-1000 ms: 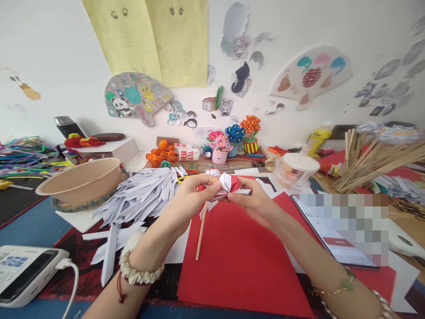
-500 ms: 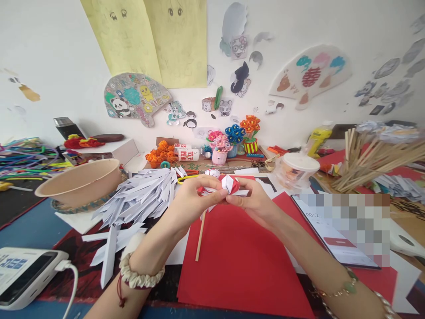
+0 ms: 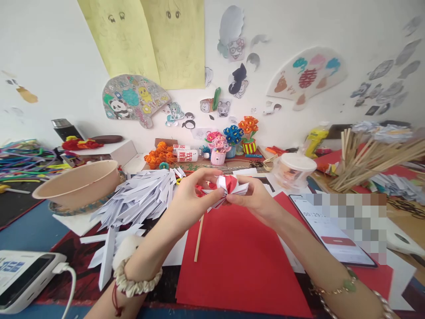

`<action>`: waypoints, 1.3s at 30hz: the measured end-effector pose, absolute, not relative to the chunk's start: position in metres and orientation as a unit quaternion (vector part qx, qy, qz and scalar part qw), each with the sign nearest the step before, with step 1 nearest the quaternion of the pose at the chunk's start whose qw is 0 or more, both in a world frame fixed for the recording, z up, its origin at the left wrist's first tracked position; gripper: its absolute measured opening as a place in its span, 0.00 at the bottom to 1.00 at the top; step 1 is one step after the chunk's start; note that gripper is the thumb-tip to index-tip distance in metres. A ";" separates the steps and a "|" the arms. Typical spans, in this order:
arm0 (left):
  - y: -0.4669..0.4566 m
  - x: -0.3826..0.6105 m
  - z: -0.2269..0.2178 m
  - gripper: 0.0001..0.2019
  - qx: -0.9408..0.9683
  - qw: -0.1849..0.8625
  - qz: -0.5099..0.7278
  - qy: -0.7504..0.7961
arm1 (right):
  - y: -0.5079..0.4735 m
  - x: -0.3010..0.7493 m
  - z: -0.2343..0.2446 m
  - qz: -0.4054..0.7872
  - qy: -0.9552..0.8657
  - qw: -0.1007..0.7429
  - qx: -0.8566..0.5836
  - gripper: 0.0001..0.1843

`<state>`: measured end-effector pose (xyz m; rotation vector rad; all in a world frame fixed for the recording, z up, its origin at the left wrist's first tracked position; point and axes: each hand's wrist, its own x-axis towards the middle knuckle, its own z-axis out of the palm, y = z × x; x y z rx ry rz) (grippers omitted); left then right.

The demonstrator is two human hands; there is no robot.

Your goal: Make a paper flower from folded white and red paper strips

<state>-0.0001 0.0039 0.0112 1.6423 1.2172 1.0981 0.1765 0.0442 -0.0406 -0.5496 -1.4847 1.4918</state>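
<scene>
Between my two hands is a small folded paper piece (image 3: 229, 182), red and white, with white folded ends sticking out to its sides. My left hand (image 3: 195, 195) pinches it from the left, thumb in front. From the right, my right hand (image 3: 254, 197) grips its white folds between thumb and fingers. Some of the far fingers are hidden behind the paper. Below the hands lies a stack of red paper (image 3: 239, 261), with a thin wooden stick (image 3: 198, 241) on its left part. A pile of folded white paper strips (image 3: 133, 195) lies left of my left hand.
A beige bowl (image 3: 78, 184) stands at the left, a white device (image 3: 29, 279) with a cable in front of it. At the right are a phone (image 3: 335, 239), a lidded tub (image 3: 295, 168) and many wooden sticks (image 3: 368, 155). Craft flower pots (image 3: 218, 155) line the wall.
The paper piece has turned in my fingers, so more of its red face and white side folds show. Both hands stay close together around it. The view has shifted slightly.
</scene>
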 end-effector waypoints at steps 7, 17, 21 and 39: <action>0.001 0.009 0.007 0.15 0.664 0.327 0.470 0.481 | 0.043 0.175 -0.042 0.554 -0.633 0.482 -0.246 0.15; -0.001 0.020 0.001 0.15 0.634 0.332 0.511 0.477 | 0.042 0.172 -0.044 0.531 -0.630 0.503 -0.259 0.15; -0.002 0.019 0.001 0.15 0.640 0.328 0.514 0.468 | 0.042 0.172 -0.043 0.518 -0.637 0.508 -0.263 0.13; -0.004 0.003 0.005 0.08 0.714 0.231 0.458 0.476 | 0.037 0.178 -0.049 -0.063 -0.768 0.597 -0.223 0.22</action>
